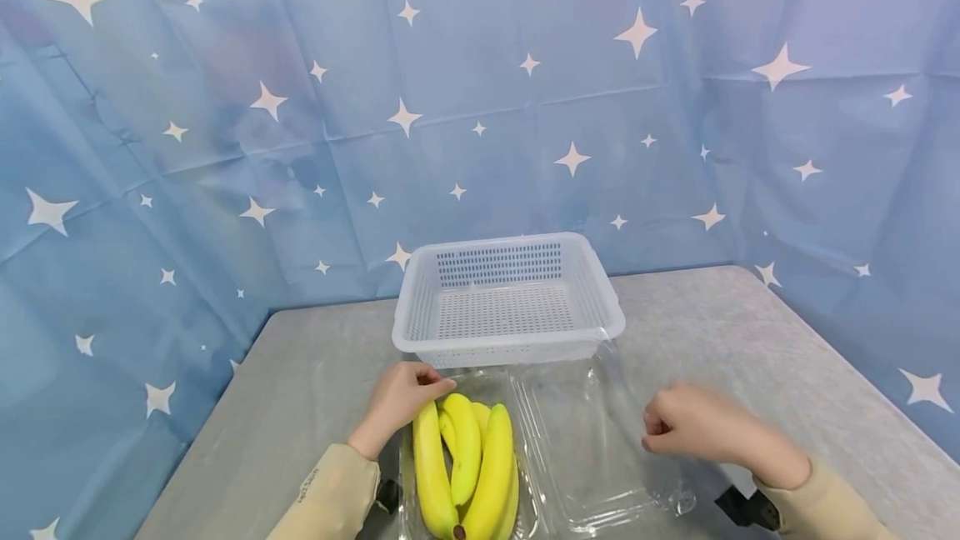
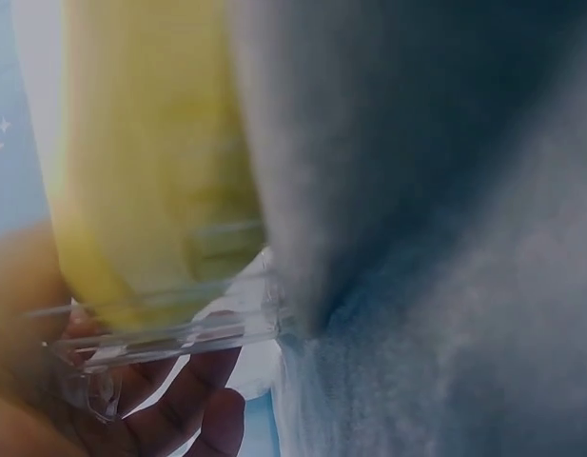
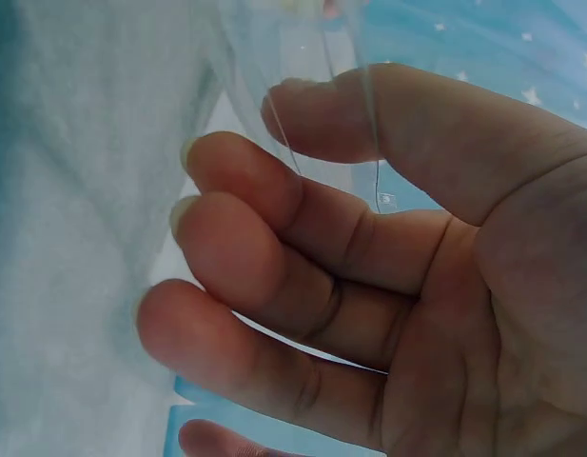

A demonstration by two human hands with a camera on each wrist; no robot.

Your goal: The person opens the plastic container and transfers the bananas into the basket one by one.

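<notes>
Yellow bananas (image 1: 465,465) lie in a clear plastic box (image 1: 525,515) at the near edge of the gray table (image 1: 750,332), its clear lid (image 1: 592,440) open flat to the right and a white basket (image 1: 508,298) just behind; the left hand (image 1: 397,402) grips the box's far left corner. From the left wrist, fingers (image 2: 179,400) curl under the box rim (image 2: 169,333) below a banana (image 2: 150,171). From the right wrist, the right hand (image 3: 369,286) pinches the lid's edge (image 3: 369,124), fingers curled.

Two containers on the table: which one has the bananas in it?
The clear plastic clamshell tray nearest the person, with the left hand at its far corner, holds the bananas. The white perforated basket behind it holds nothing.
</notes>
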